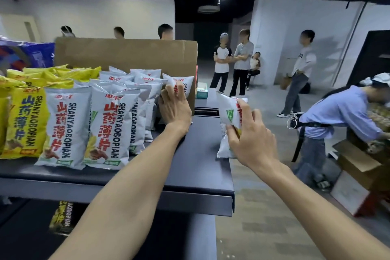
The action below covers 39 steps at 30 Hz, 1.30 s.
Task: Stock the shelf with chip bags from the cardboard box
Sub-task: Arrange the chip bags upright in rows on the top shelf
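Rows of white chip bags (109, 124) stand upright on the dark shelf (196, 177), with yellow chip bags (23, 120) to their left. My left hand (175, 107) grips the rearmost white bag (185, 84) at the right end of the rows, against the cardboard (126, 53) standing behind them. My right hand (251, 133) holds another white chip bag (228, 112) upright at the shelf's right edge, its bottom just above the shelf corner.
A blue package (25, 55) lies at the back left. A yellow bag (61, 217) rests on the lower shelf. On the right a person in a blue shirt (337, 112) bends over open boxes (356, 162). Several people stand on the grey floor behind.
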Motion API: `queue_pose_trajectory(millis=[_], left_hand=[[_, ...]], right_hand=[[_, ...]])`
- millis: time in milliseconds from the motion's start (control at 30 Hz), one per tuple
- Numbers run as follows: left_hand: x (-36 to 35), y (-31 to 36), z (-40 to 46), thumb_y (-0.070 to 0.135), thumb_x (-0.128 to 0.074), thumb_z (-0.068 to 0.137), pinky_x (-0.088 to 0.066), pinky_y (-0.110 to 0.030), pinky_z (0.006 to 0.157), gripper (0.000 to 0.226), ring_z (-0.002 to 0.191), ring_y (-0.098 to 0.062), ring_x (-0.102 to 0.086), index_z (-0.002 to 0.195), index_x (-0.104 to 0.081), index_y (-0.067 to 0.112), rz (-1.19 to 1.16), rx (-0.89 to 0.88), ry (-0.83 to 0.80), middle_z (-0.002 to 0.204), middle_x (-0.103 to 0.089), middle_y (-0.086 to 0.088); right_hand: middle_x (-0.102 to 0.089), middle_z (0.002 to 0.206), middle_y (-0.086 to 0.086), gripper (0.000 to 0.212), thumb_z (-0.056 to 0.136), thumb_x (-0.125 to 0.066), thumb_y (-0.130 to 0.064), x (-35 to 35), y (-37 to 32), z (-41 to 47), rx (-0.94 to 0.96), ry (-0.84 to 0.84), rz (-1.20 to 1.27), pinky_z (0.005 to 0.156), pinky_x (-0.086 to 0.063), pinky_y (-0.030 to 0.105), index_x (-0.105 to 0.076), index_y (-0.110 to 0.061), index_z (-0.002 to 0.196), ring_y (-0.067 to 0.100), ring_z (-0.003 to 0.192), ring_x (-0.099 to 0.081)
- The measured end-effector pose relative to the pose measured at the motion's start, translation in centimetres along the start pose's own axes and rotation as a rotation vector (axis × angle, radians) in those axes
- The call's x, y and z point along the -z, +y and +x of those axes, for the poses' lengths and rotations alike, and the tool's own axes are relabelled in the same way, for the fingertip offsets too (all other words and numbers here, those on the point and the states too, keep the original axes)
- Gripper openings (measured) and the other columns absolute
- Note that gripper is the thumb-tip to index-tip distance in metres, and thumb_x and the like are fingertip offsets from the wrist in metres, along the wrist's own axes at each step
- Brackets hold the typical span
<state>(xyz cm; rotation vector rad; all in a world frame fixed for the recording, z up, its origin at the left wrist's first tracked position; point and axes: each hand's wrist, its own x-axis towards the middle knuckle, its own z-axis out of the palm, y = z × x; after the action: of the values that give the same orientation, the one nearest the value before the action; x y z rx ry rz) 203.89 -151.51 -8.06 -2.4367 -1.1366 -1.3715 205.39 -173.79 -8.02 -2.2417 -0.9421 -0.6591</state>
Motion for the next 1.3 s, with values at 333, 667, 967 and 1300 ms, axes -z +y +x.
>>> queue_pose_trajectory(millis=[333, 667, 967, 1300], left_hand=[[2.2, 0.3, -2.5, 0.016, -0.043, 0.091, -0.023, -0.049, 0.110, 0.080, 0.131, -0.044, -0.025, 0.152, 0.009, 0.005, -0.129, 0.052, -0.447, 0.154, -0.001, -0.021], [14.8, -4.5, -5.5, -0.006, -0.044, 0.079, -0.045, -0.042, 0.088, 0.029, 0.099, -0.032, -0.050, 0.102, -0.060, 0.002, -0.437, -0.278, -0.224, 0.113, -0.049, -0.015], [18.9, -10.7, -5.5, 0.010, -0.056, 0.077, -0.047, -0.040, 0.076, 0.022, 0.097, -0.031, -0.046, 0.099, -0.058, 0.009, -0.059, -0.361, 0.033, 0.105, -0.049, -0.012], [18.3, -13.5, -7.9, 0.029, -0.055, 0.092, -0.053, -0.038, 0.062, 0.022, 0.091, -0.028, -0.054, 0.101, -0.051, 0.010, -0.095, -0.295, -0.011, 0.097, -0.053, -0.009]], right_hand=[[-0.045, 0.109, 0.004, 0.057, 0.093, -0.052, -0.039, 0.0, -1.8, 0.9, 0.018, 0.005, -0.026, 0.062, -0.040, 0.037, -0.026, -0.031, 0.143, 0.034, 0.082, -0.058], [-0.042, 0.123, 0.014, 0.056, 0.095, -0.048, -0.036, -3.1, -9.1, 5.4, -0.036, -0.031, -0.013, 0.070, -0.035, 0.038, -0.025, -0.020, 0.144, 0.037, 0.099, -0.057], [-0.031, 0.143, 0.017, 0.063, 0.097, -0.045, -0.028, -9.0, -14.7, 5.3, -0.060, -0.075, -0.005, 0.068, -0.035, 0.040, -0.013, -0.022, 0.152, 0.038, 0.107, -0.052], [0.002, 0.160, 0.018, 0.085, 0.095, -0.037, -0.054, -9.6, -14.1, 4.0, -0.101, -0.275, -0.017, 0.100, -0.038, 0.052, 0.021, -0.029, 0.152, 0.042, 0.136, -0.027]])
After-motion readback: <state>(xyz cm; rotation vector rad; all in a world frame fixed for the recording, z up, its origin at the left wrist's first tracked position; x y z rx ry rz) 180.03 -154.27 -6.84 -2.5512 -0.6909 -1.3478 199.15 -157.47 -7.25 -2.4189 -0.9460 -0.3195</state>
